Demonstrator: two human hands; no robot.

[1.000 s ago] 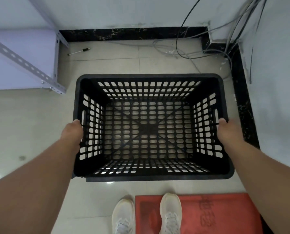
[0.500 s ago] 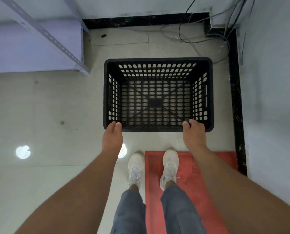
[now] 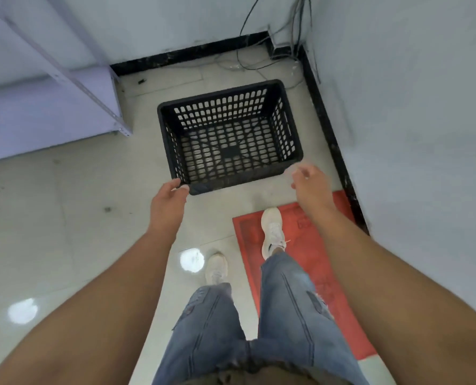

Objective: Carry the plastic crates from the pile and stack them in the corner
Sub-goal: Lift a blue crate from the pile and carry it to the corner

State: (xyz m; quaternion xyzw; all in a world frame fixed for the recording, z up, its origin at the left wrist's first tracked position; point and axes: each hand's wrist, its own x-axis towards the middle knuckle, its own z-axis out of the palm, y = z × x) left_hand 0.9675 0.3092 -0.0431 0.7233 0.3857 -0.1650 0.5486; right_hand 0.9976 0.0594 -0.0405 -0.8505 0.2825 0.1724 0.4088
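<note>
A black perforated plastic crate (image 3: 175,118) sits empty and upright on the tiled floor in the room's corner, close to the right wall. My left hand (image 3: 168,202) hovers at the crate's near left corner, fingertips close to the rim, fingers loosely curled and holding nothing. My right hand (image 3: 311,187) is blurred just off the near right corner, fingers apart, clear of the crate.
A pale metal shelving unit (image 3: 51,107) stands to the left of the crate. Loose cables (image 3: 259,62) lie in the corner behind it. A red mat (image 3: 311,273) lies under my right foot by the black skirting (image 3: 334,145) of the right wall.
The crate went from held at its side handles to resting on the floor. Both hands came off it and drew back as I straightened and stepped away.
</note>
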